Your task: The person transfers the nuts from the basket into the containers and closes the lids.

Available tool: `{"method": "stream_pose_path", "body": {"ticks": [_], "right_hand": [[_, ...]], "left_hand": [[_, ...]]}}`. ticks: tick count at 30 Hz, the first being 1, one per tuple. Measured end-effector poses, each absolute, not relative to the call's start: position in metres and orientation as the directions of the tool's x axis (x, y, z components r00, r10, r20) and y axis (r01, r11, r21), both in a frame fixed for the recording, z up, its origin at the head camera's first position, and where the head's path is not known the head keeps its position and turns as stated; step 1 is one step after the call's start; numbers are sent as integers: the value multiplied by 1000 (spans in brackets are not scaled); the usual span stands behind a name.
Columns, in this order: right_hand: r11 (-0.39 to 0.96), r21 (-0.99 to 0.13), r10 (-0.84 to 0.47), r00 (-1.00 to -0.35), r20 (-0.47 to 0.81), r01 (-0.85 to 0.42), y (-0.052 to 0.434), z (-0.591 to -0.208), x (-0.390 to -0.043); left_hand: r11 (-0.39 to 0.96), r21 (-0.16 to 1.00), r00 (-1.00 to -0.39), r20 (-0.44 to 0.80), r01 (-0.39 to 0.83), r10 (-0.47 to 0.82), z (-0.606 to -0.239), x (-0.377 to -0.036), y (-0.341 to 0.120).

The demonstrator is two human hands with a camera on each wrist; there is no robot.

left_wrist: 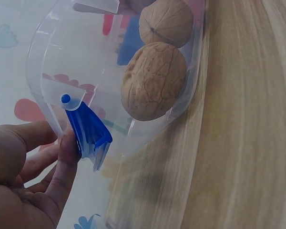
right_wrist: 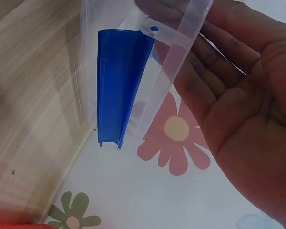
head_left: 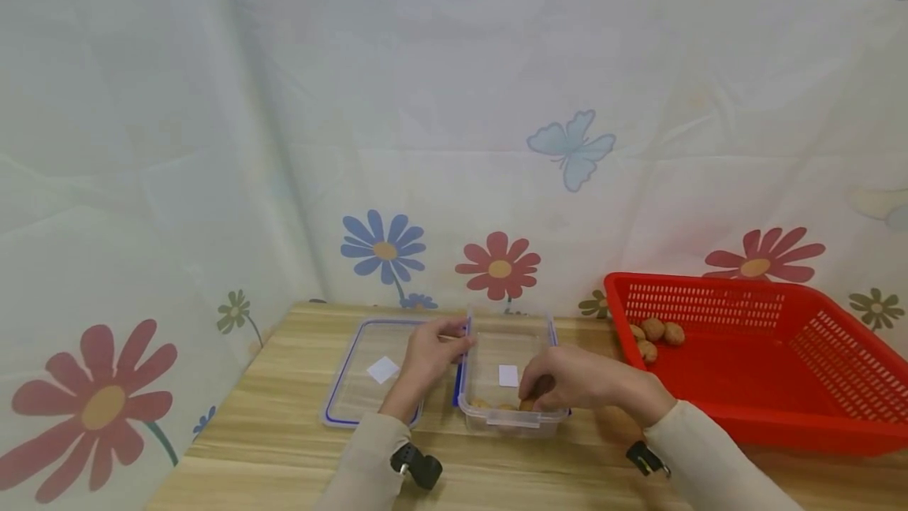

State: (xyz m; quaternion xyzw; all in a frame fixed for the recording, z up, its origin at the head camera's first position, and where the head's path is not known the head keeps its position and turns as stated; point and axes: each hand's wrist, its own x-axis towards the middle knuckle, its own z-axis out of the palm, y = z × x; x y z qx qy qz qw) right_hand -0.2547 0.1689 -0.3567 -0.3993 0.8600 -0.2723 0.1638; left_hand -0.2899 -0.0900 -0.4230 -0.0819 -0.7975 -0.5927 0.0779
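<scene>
A clear plastic box (head_left: 507, 420) with blue side latches stands on the wooden table, walnuts (left_wrist: 154, 81) lined up along its near end. My left hand (head_left: 434, 353) pinches the box's left rim between thumb and fingers, beside a hanging blue latch (left_wrist: 88, 131). Reaching over the right rim, my right hand (head_left: 571, 378) has its fingers down inside the near right corner, holding a walnut (head_left: 527, 404) there. In the right wrist view the fingertips are hidden behind the box wall, near the right blue latch (right_wrist: 121, 88). A white label (head_left: 507, 375) shows in the box.
Left of the box lies its clear lid (head_left: 340, 393) with a blue seal and a white label (head_left: 383, 370). At the right stands a red plastic basket (head_left: 745, 385), several walnuts (head_left: 653, 329) gathered in its left corner. A flower-printed curtain (head_left: 440, 140) hangs behind the table (head_left: 284, 416).
</scene>
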Motion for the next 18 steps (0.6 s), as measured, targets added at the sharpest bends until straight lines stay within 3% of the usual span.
{"method": "stream_pose_path", "body": {"ticks": [18], "right_hand": [[511,-621,-765,-644,-13,-594,176,-345,-252]], "left_hand": [[287,931,-974,223,224,37,-423,-291,-90]]}}
